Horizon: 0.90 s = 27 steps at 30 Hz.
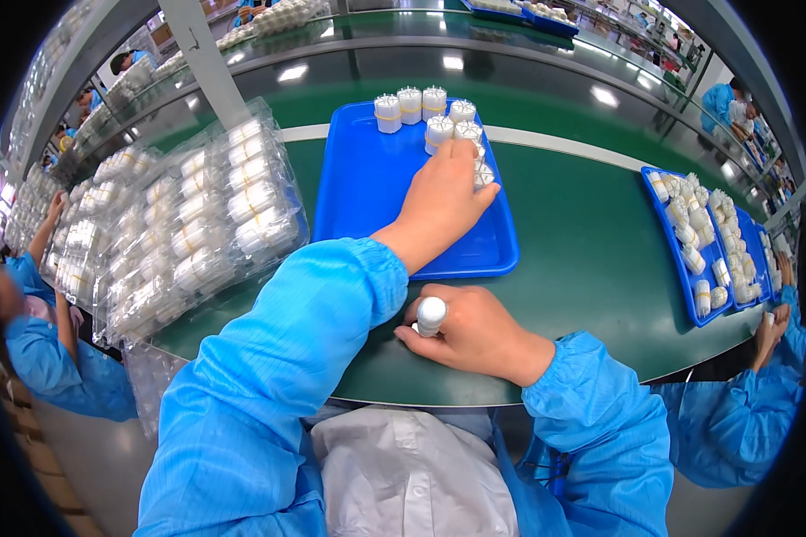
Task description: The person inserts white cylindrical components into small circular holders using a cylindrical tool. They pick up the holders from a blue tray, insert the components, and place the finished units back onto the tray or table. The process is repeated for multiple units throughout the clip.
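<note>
1. Left hand (439, 201): stretched out over the blue tray (367, 206), fingers bent down onto a white bundle (480, 170) near the tray's right edge; how firm the grip is, impossible to tell, the fingertips being hidden.
2. Right hand (475, 333): resting on the green belt (582, 242) just in front of the tray's near rim, fingers curled tightly round a small white bottle (431, 315), upright, its rounded top poking out above the fist.
3. Hands apart, the left one farther out, the right one close to the body; both sleeves bright blue.
4. At the far end of the tray: a cluster of white bundles (421, 112) standing upright, each tied with a yellowish band, packed side by side; rest of the tray floor bare.
5. To the left of the tray: stacked clear plastic packs (197, 224) full of white bottles, leaning over the belt's edge.
6. To the right, well apart: a second blue tray (690, 237) crowded with white bundles, another behind it.
7. At lower right: another person's hand (768, 327) at the belt's edge, in a blue sleeve.
8. At far left: another person in blue (45, 340), arm raised toward the packs.
</note>
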Available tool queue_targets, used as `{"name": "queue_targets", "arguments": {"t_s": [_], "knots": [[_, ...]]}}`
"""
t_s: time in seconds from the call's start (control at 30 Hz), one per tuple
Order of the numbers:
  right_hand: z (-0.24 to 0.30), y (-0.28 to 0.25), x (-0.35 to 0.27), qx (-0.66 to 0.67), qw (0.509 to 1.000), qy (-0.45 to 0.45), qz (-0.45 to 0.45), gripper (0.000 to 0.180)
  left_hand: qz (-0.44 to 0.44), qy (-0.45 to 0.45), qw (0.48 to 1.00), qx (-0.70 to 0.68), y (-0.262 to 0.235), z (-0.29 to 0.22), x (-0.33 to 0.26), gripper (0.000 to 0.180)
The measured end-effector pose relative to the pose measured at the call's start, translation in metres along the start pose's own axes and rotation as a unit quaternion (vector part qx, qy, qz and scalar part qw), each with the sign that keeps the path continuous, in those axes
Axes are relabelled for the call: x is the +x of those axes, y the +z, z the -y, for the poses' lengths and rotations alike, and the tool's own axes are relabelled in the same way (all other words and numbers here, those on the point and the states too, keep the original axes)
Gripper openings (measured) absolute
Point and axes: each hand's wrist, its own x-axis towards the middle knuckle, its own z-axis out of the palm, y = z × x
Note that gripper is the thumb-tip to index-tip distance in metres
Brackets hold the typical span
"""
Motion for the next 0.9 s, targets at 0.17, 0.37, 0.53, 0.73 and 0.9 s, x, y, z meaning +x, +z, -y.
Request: {"name": "queue_targets", "arguments": {"t_s": [0.17, 0.37, 0.53, 0.73, 0.9], "knots": [[-0.001, -0.018, 0.002, 0.022, 0.991, -0.066, -0.113, 0.010, 0.014, -0.003, 1.000, 0.008, -0.030, 0.011, -0.016, 0.052], [-0.034, -0.093, 0.045, 0.113, 0.937, 0.177, -0.280, 0.017, 0.070, -0.065, 0.992, 0.085, -0.065, 0.012, -0.017, 0.060], [-0.076, -0.114, 0.084, -0.185, 0.946, 0.202, -0.174, 0.051, 0.093, -0.012, 0.983, 0.156, -0.053, 0.007, 0.038, 0.057], [-0.100, -0.097, 0.103, -0.200, 0.939, 0.219, -0.175, 0.082, 0.266, -0.055, 0.930, 0.245, -0.037, 0.024, 0.100, 0.053], [-0.102, -0.106, 0.118, -0.115, 0.968, 0.201, -0.092, 0.081, 0.292, -0.031, 0.930, 0.220, -0.041, 0.050, 0.109, 0.034]]}}
